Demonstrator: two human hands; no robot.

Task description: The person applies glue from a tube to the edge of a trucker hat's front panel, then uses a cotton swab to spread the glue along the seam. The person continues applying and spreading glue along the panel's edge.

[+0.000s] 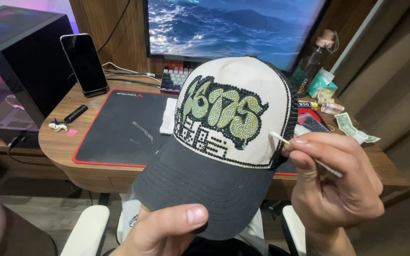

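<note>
My left hand grips the dark brim of a baseball cap from below, thumb on top of the brim. The cap has a cream front panel, black mesh sides and a green and black rhinestone design. It is held up facing me, above the desk's front edge. My right hand is just right of the cap and pinches a thin white stick between thumb and fingers. The stick's tip points left at the cap's right edge, close to the rhinestones.
A black desk mat with red trim covers the wooden desk. On it lie metal tweezers and a white cloth. A phone stands at the left, a monitor and keyboard behind, banknotes at right.
</note>
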